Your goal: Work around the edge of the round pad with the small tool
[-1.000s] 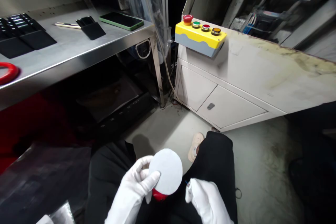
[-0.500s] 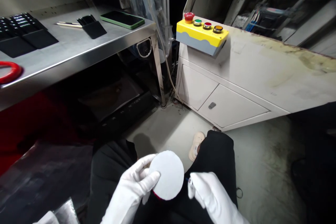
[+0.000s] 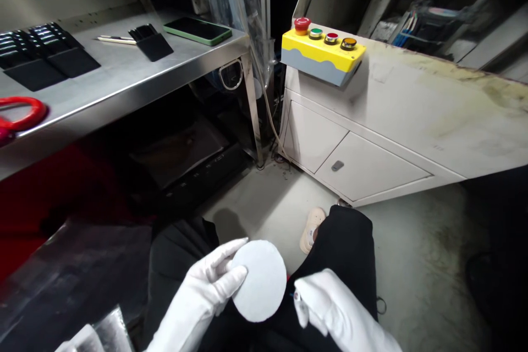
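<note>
My left hand (image 3: 214, 275), in a white glove, pinches the left edge of a flat white disc (image 3: 260, 280) between thumb and fingers. The disc's broad face is turned towards me, above my lap. To the right of the disc, apart from it, my gloved right hand (image 3: 324, 302) is closed with curled fingers. A small dark and bluish bit shows at its fingertips, too little to name. Behind the disc's right edge a speck of red is visible.
On the left stands a metal table (image 3: 124, 91) with black cases (image 3: 49, 60), a phone (image 3: 198, 30) and a red-handled tool (image 3: 25, 113). Ahead, a yellow button box (image 3: 322, 52) is fixed to a white cabinet (image 3: 371, 165). Plastic bags (image 3: 111, 330) lie at lower left.
The disc has moved slightly left and down with my left hand, and its face has turned a little. My right hand stays closed. The whole view has shifted slightly.
</note>
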`<state>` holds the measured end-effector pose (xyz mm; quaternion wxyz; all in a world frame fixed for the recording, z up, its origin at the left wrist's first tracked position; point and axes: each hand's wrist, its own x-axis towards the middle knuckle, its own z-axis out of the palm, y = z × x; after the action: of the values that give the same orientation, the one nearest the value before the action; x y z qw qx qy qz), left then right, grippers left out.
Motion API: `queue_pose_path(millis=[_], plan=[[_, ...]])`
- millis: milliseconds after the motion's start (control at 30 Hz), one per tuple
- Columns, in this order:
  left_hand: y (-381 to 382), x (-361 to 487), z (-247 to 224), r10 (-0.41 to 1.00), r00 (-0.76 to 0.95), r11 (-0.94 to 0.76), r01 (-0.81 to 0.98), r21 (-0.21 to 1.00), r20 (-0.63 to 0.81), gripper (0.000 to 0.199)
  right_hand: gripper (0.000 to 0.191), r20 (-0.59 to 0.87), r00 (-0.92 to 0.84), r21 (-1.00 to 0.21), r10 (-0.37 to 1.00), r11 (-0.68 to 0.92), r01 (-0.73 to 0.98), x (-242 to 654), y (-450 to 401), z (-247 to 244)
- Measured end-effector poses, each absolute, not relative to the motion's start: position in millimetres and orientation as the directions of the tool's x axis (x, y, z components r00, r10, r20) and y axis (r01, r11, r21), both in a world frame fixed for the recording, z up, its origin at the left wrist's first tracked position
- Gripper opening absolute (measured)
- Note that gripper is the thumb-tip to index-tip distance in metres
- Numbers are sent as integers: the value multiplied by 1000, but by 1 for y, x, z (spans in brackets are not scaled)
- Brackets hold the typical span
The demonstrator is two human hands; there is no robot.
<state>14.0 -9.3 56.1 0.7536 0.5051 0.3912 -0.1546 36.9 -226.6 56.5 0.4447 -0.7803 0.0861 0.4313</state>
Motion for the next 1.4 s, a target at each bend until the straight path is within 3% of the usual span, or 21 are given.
queue_pose_path(millis=[167, 333, 533, 667, 767, 900, 1267, 1400], plan=[[-3, 15, 50, 169, 666, 400, 627, 668, -726, 76, 56, -686, 552, -724, 475, -527, -445, 45, -234, 32], [1, 5, 44, 123, 680, 380, 641, 667, -723, 72, 60, -664, 488, -746, 566, -457, -484, 50, -238, 21], [2, -4, 42, -4, 695, 410, 657, 633, -719, 47, 58, -601, 496, -781, 627, -329, -530, 54, -238, 18], [2, -2, 48, -6, 668, 390, 687, 613, -744, 46, 58, -541, 353, -794, 763, -326, -513, 62, -236, 20], [1, 0, 51, -50, 703, 338, 681, 650, -710, 43, 58, -583, 402, -780, 706, -348, -520, 66, -235, 21], [2, 1, 49, -77, 694, 320, 698, 641, -716, 42, 58, -515, 325, -804, 793, -316, -503, 69, -232, 20], [6, -3, 46, -143, 698, 248, 711, 658, -701, 39, 50, -550, 339, -794, 763, -352, -496, 82, -227, 24], [5, -3, 43, -144, 706, 184, 708, 682, -694, 37, 48, -503, 225, -804, 835, -356, -477, 86, -226, 22]])
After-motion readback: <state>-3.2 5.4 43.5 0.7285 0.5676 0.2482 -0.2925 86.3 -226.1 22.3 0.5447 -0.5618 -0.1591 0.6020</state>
